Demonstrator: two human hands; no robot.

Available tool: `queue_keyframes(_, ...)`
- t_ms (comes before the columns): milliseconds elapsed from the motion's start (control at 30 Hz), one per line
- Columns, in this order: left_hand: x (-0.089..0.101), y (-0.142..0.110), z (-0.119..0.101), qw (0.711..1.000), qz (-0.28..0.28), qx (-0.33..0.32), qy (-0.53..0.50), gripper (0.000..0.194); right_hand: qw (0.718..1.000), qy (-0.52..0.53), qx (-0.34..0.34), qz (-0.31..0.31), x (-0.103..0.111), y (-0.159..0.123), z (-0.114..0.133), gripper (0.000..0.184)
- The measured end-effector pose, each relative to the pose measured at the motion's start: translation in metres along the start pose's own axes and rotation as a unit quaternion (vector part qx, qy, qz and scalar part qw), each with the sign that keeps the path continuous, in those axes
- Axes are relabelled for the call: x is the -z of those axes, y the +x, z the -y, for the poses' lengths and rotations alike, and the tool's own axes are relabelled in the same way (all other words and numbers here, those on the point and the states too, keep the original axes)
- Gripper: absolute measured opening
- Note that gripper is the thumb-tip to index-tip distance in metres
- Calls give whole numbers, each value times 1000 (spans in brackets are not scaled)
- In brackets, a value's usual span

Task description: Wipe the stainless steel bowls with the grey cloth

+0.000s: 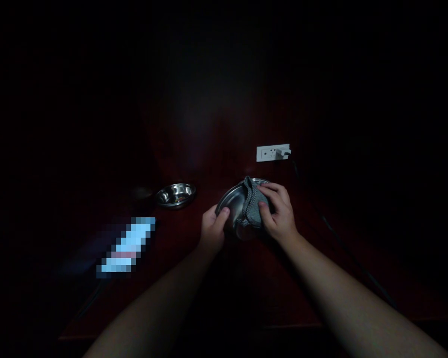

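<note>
My left hand (213,226) grips the near left rim of a shiny metal plate (234,201), thumb on the inner face and fingers behind. The plate is tilted above the dark red table. A grey-green cloth (254,204) with a checked edge lies bunched over the plate's right part. Closed on that cloth, my right hand (281,211) presses it against the plate with thumb and fingers. The cloth and hand hide the plate's right side.
A shallow steel bowl (176,195) stands left of the plate. Nearer on the left lies a bright, pixelated screen (129,246). A white socket panel (272,152) with a plugged-in adapter is at the back. A dark cable (343,244) runs along the right. Surroundings are very dark.
</note>
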State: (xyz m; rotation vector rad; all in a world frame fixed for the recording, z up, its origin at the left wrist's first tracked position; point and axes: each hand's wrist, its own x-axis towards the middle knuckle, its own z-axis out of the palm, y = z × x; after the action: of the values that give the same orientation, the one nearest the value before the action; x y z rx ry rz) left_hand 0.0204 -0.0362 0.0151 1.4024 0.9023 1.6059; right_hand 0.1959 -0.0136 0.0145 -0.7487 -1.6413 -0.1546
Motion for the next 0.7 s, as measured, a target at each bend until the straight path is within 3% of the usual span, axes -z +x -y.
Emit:
queue_keyframes(300,0,4,7,995,29,-13,93,31,997,16,16,69,-3,-2,12,41)
queue_keyframes(533,-2,0,4,992,8,-38,124,33,991,-30,84,103,-4,-3,19,42)
queue_keyframes(700,-4,-1,6,990,-2,-48,133,36,991,-13,81,108,-3,0,16,40)
